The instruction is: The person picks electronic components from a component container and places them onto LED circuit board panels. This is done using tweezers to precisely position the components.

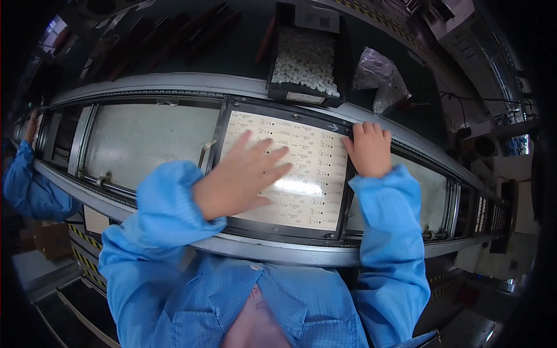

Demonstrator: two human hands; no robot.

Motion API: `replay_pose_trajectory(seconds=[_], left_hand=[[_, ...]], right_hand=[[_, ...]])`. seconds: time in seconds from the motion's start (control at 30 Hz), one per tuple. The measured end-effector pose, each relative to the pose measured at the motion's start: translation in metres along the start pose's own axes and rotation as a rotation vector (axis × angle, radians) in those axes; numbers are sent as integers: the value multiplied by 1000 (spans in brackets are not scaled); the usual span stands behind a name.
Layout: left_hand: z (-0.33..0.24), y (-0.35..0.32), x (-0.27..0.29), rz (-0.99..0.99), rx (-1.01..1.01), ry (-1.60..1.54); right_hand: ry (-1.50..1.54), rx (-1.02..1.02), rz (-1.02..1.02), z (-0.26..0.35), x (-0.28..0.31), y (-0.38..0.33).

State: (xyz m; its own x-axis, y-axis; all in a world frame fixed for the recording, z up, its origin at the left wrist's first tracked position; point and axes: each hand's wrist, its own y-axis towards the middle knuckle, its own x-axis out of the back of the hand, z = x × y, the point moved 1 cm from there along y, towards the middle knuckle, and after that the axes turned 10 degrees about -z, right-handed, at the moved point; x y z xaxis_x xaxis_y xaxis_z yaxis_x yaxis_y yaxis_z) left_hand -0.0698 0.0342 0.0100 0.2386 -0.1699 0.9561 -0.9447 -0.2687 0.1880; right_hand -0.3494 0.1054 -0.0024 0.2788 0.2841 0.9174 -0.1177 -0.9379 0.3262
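Observation:
A pale rectangular sheet of printed labels or small boards (pixel 313 200) lies in a black frame (pixel 258 228) on the conveyor rails in front of me. My left hand (pixel 246 174) is over the left half of the sheet, its fingers spread and nothing held. Whether it touches the surface I cannot tell. At the frame's upper right corner rests my right hand (pixel 370 149), its thumb towards the frame's edge and its fingers laid forward, slightly bent. Both arms wear blue sleeves.
Beyond the rail stands a black bin (pixel 304 61) full of small white pieces, with a crumpled clear plastic bag (pixel 380 78) to its right. Dark red items (pixel 168 37) lie at the back left. A co-worker's blue sleeve (pixel 35 180) is at the far left beside the conveyor rail (pixel 168 81).

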Motion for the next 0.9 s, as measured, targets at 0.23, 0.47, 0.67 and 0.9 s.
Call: replay_pose_trajectory(seconds=[0.23, 0.47, 0.67, 0.9], left_hand=[[10, 47, -5, 268, -45, -25], [24, 131, -44, -1, 229, 335], [23, 131, -60, -101, 311, 464], [22, 117, -14, 205, 397, 187]], right_hand=[[-7, -130, 318, 2, -21, 26], [268, -431, 267, 0, 19, 15], [418, -74, 228, 30, 79, -95], [413, -53, 281, 50, 83, -142]])
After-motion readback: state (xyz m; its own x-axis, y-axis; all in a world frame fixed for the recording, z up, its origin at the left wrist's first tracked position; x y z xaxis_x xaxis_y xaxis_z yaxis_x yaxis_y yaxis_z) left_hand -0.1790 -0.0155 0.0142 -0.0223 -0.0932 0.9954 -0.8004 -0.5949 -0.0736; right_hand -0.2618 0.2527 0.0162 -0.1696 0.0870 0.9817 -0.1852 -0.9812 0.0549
